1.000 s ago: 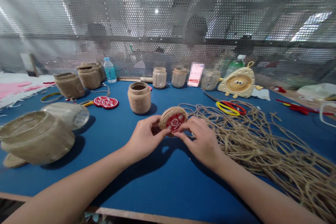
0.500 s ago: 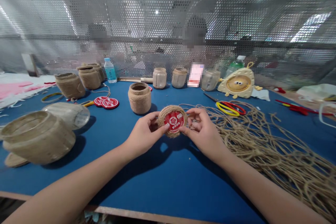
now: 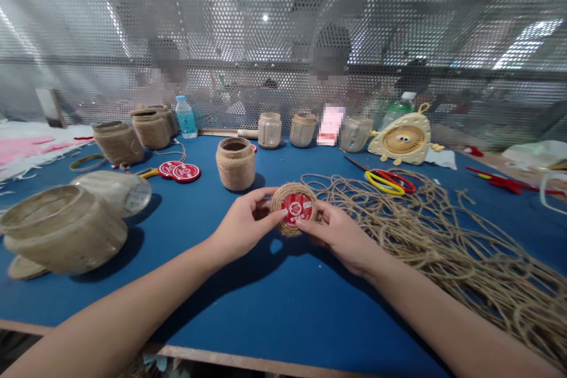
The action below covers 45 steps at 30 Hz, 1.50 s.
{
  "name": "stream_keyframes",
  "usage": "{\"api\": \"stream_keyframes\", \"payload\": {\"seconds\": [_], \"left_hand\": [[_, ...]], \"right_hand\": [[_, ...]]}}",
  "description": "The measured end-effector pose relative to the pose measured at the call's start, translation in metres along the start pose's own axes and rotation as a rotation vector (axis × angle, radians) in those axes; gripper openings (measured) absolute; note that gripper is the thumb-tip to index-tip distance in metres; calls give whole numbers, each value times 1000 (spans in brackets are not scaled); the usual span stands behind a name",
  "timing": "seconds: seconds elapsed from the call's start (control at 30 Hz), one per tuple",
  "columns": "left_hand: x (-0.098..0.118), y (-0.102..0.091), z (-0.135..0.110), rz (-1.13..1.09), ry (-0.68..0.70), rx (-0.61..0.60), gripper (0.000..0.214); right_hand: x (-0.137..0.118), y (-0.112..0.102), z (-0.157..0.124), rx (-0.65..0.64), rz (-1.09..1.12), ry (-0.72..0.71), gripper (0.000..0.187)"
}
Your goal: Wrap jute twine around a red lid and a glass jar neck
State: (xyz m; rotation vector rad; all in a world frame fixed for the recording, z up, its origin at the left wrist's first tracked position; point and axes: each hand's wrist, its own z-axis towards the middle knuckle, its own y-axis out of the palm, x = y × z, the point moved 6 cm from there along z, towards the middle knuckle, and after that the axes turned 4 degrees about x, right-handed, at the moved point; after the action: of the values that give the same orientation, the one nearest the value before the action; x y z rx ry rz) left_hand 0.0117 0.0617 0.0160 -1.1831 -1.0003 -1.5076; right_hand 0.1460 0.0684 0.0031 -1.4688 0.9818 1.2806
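Two bare hands hold a twine-wrapped lid [image 3: 295, 208] up over the blue table [image 3: 283, 301], near the middle of the view. The lid's red printed centre faces up. The left hand [image 3: 243, 218] has its grip clamped on the lid's left rim, fingertips against the twine. The right hand [image 3: 341, 236] clamps the lower right rim, its thumb [image 3: 302, 223] on the red centre. To the right, a loose tangle of twine [image 3: 447, 248] spreads across the table, well beside the right hand. Straight ahead stands a wrapped jar [image 3: 235, 164]. Farther left lie two red badges [image 3: 179, 172] and a large tilted jar [image 3: 62, 230]. Along the far side stand pale jars [image 3: 270, 130], a water bottle [image 3: 186, 118] and a cream fan [image 3: 402, 140], with yellow-and-red scissors [image 3: 385, 182] lying near the twine. Beyond a perforated metal screen [image 3: 283, 12], two blurred people [image 3: 168, 62] show faintly
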Motion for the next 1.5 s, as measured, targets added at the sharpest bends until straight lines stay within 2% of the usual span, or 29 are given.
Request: {"api": "stream_keyframes", "payload": {"seconds": [0.17, 0.33, 0.43, 0.83, 1.23, 1.5], "left_hand": [[-3, 0, -1, -60, -49, 28, 39], [0, 10, -2, -136, 53, -131, 46], [0, 12, -3, -87, 89, -152, 41], [-5, 14, -3, -87, -2, -61, 33], [-3, 16, -7, -97, 19, -62, 40], [-3, 12, -4, -50, 2, -6, 31]], "right_hand": [[4, 8, -1, -50, 185, 33, 31], [5, 10, -1, -49, 407, 45, 29], [5, 11, -2, -49, 459, 71, 29], [7, 14, -4, -34, 389, 114, 29], [7, 13, -4, 40, 383, 94, 39], [7, 12, -4, 40, 299, 38, 38]]}}
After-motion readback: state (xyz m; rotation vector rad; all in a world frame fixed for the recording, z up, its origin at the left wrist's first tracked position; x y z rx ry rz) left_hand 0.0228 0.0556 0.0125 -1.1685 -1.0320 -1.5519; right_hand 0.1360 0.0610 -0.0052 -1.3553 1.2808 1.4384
